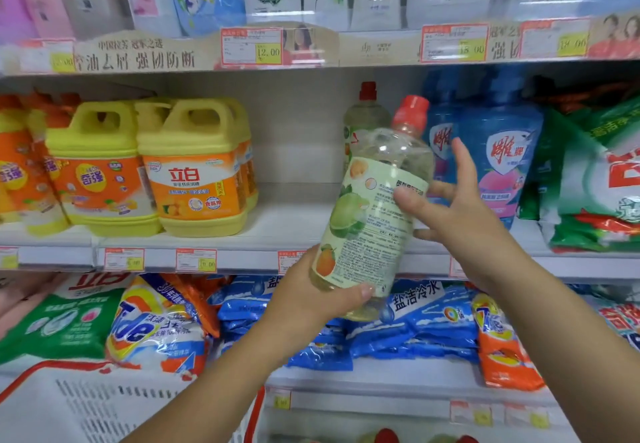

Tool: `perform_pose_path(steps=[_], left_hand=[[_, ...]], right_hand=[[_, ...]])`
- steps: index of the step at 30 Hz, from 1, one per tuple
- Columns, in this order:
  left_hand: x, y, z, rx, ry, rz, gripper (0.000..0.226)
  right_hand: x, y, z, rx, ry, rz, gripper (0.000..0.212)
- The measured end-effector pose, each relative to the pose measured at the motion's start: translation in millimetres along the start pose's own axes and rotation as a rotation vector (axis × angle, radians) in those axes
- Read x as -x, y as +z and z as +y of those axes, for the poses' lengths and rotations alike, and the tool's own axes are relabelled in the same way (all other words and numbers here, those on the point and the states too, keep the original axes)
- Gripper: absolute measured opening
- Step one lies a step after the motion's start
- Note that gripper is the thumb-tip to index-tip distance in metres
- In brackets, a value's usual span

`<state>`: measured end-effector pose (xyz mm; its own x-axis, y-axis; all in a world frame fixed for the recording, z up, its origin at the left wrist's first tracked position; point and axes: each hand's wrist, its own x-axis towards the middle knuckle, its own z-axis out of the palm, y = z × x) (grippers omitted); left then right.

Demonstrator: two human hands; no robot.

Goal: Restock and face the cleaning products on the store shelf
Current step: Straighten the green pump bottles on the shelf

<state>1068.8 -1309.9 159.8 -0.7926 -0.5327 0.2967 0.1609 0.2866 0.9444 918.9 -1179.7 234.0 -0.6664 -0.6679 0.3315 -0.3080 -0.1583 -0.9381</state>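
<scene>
The left hand (pixel 311 290) gripped the base of the bottle (pixel 372 207), held tilted in front of the middle shelf (pixel 277 228). The right hand (pixel 450 200) was open, fingers steadying its label. Risk: the one-handed base grip could slip, dropping the bottle.

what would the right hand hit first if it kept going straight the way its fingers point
Probably the blue detergent pouches on the middle shelf: the right hand, steadying the clear red-capped bottle, has fingers aimed up and back toward them. Depth is uncertain.
</scene>
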Motion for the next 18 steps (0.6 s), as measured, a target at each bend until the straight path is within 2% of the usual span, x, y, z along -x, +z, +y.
perform_pose_path(steps=[2,4,5,7,9,11,13,15,18], left_hand=[[-3.0,9.3,-1.3,-0.167,0.074,0.240,0.070],[-3.4,15.1,-1.0,-0.409,0.176,0.380,0.088],[-2.6,14.9,0.7,-0.496,0.235,0.380,0.093],[-3.8,8.1,5.4,-0.570,0.289,0.263,0.095],[-7.1,-0.2,11.8,-0.505,0.212,0.110,0.100],[-13.0,-4.7,16.5,-0.288,0.068,-0.046,0.113],[-16.5,-7.7,15.8,-0.058,-0.037,-0.208,0.108],[-15.3,-9.3,10.9,0.005,-0.033,-0.215,0.087],[-12.3,-5.8,-2.1,0.023,0.023,-0.073,0.081]], right_hand=[[4.2,14.4,-4.9,0.040,0.060,-0.025,0.135],[8.7,36.4,0.2,-0.084,0.076,0.029,0.140],[7.9,43.2,5.8,-0.140,0.053,0.109,0.135],[3.8,43.7,12.9,-0.213,-0.017,0.228,0.118],[-0.5,30.5,12.2,-0.241,-0.066,0.210,0.107],[-3.3,16.1,10.5,-0.281,-0.073,0.110,0.097],[-4.2,9.0,12.9,-0.303,-0.056,-0.022,0.094],[-4.7,6.8,16.3,-0.304,-0.024,-0.130,0.095],[-5.1,15.2,15.1,-0.243,0.049,-0.186,0.102]])
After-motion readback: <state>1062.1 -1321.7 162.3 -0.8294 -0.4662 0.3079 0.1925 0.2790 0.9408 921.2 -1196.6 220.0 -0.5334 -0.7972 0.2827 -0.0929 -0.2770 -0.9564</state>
